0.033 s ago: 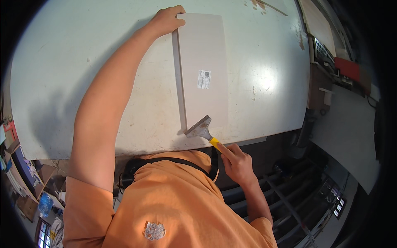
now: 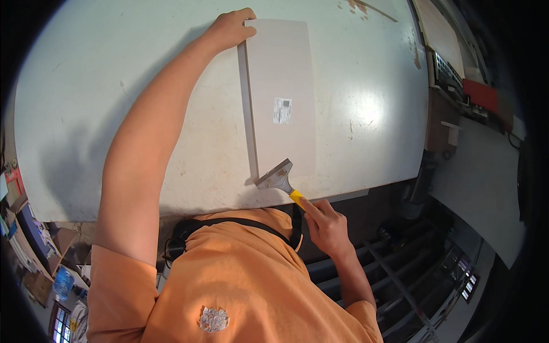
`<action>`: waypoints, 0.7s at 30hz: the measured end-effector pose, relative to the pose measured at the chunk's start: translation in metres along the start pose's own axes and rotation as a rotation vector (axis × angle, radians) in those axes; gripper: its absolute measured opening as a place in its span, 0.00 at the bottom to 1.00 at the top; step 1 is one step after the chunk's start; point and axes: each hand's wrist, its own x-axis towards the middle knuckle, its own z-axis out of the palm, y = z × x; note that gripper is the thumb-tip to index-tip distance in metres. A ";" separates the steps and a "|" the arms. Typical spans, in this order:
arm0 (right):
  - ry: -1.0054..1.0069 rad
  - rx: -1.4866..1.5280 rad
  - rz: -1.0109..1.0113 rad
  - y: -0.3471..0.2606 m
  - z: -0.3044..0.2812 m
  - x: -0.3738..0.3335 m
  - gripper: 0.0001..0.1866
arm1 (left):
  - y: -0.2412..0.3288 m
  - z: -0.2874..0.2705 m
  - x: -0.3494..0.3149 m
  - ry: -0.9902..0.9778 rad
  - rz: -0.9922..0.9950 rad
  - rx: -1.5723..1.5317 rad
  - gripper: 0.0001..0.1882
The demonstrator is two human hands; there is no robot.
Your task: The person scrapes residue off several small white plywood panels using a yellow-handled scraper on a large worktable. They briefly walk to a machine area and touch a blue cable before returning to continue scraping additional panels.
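Note:
A long pale grey-beige panel (image 2: 280,63) lies lengthwise away from me on the white table (image 2: 189,137). A small printed label (image 2: 282,111) is stuck near the middle of it. My left hand (image 2: 231,28) grips the panel's far left corner, its thumb and fingers closed on the edge. In my right hand (image 2: 329,227), past the table's front edge, is the yellow handle of a scraper (image 2: 278,176). The scraper's wide grey metal head is over the panel's near left corner; whether the blade touches the surface I cannot tell.
The table's front edge runs just before my body. At the far right of the tabletop lie brown stains and a thin strip (image 2: 377,10). Beyond the right edge are a red object (image 2: 480,95) and a grey surface (image 2: 486,183). Dark metal bars (image 2: 394,280) show below right.

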 end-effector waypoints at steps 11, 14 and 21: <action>0.129 0.002 0.043 -0.024 0.018 0.043 0.21 | 0.001 -0.006 -0.006 -0.016 -0.032 -0.035 0.24; 0.141 -0.015 0.007 -0.022 0.018 0.056 0.21 | 0.000 -0.004 -0.006 -0.005 -0.025 -0.047 0.24; 0.123 -0.120 -0.024 -0.027 0.018 0.057 0.22 | -0.007 -0.002 -0.003 0.018 0.014 -0.049 0.24</action>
